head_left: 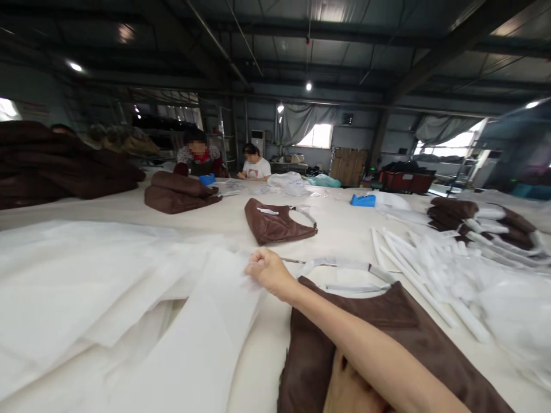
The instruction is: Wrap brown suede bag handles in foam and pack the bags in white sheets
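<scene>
My right hand (270, 276) reaches across from the lower right, its fingers closed in a pinch on the edge of a thin white sheet (215, 321). The sheet hangs down toward the near left, beside a pile of similar white sheets (77, 281). Under my forearm lies a large dark brown handbag (379, 312), its strap (344, 264) wrapped in white. A tan surface (353, 384) shows at the bottom edge, partly hidden by my arm; I cannot tell what it is. My left hand is out of view.
A smaller brown bag (279, 223) and another brown bag (178, 192) lie farther back. Brown goods (51, 163) are heaped at left. White wrapped strips (430, 275), stacked bags (456, 215) and a blue tape dispenser (363, 201) are on the right. Two people sit across the table.
</scene>
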`<state>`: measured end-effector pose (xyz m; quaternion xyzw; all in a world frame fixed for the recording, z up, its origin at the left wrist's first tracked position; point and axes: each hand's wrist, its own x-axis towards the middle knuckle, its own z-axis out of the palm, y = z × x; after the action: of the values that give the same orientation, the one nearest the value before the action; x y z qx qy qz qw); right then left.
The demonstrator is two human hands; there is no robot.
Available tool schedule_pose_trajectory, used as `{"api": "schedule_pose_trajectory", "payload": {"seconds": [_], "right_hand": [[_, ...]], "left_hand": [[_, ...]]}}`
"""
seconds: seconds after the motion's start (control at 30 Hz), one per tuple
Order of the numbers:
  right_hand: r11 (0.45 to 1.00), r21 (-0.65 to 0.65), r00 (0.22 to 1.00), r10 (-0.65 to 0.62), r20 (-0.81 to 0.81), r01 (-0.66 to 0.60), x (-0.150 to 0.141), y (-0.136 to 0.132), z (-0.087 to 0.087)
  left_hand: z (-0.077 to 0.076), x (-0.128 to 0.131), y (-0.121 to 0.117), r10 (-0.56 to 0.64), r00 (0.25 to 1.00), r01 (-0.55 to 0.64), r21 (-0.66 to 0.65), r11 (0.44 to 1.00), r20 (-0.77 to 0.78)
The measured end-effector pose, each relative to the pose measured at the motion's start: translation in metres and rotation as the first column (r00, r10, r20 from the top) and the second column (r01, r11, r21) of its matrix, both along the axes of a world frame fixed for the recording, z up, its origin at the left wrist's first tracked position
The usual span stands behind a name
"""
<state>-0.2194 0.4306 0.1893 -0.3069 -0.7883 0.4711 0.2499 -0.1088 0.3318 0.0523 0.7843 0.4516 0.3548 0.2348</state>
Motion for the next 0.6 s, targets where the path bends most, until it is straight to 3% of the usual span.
{"api": "schedule_pose_trajectory", "payload": {"seconds": [0.07,0.13,0.2,0.33,0.43,0.5,0.6], "right_hand": [[0.988,-0.150,0.975,-0.055,-0.214,0.023,0.034,0.002,0.007],[0.951,-0.304,0.890,-0.181,-0.419,0.051,0.080,0.004,0.009],[0.913,-0.388,0.803,-0.322,-0.502,0.124,0.135,0.004,0.007],[0.799,-0.504,0.671,-0.572,-0.472,0.327,0.241,-0.010,-0.010],[0.675,-0.601,0.588,-0.713,-0.381,0.428,0.301,-0.027,-0.028],[0.615,-0.639,0.587,-0.752,-0.300,0.462,0.330,-0.040,-0.041],[0.575,-0.677,0.664,-0.729,-0.168,0.460,0.363,-0.059,-0.066]], "left_hand": [[0.003,-0.002,0.001,0.013,1.000,-0.013,0.006,1.000,0.026],[0.008,-0.004,-0.002,0.050,0.993,-0.048,-0.020,0.999,0.105],[0.014,-0.007,-0.007,0.094,0.966,-0.074,-0.091,0.993,0.243],[0.026,-0.011,-0.016,0.147,0.803,0.007,-0.255,0.967,0.578],[0.032,-0.012,-0.022,0.201,0.673,0.035,-0.302,0.953,0.712],[0.032,-0.012,-0.024,0.329,0.612,-0.065,-0.369,0.927,0.720],[0.032,-0.012,-0.025,0.478,0.541,-0.197,-0.449,0.872,0.692]]}}
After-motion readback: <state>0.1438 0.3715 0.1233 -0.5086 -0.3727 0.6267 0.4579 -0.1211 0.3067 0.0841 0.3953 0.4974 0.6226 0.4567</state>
